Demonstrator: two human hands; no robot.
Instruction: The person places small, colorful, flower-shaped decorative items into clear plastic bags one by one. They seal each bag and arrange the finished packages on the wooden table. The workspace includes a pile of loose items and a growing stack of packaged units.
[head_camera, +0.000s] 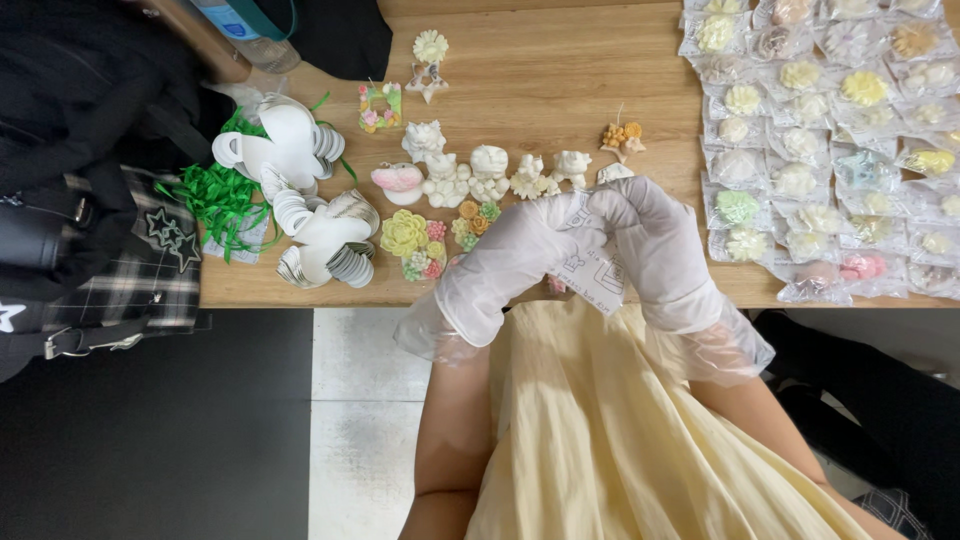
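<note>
Both my hands wear thin clear gloves and meet at the near edge of the wooden table (560, 70). My left hand (505, 262) and my right hand (655, 250) pinch a small clear printed bag (592, 268) between them, above my pale yellow skirt. What is inside the bag is hidden. Just beyond my fingers stands a row of small white animal-shaped candles (470, 172), with flower-shaped candles (412, 240) in yellow, pink and green to the left.
Several bagged flower candles (830, 130) lie in rows at the right. Stacks of white round tags (310, 200) and green ribbon (215, 195) sit at the left, by a black bag (70, 200). A bottle (245, 30) stands at the far left corner.
</note>
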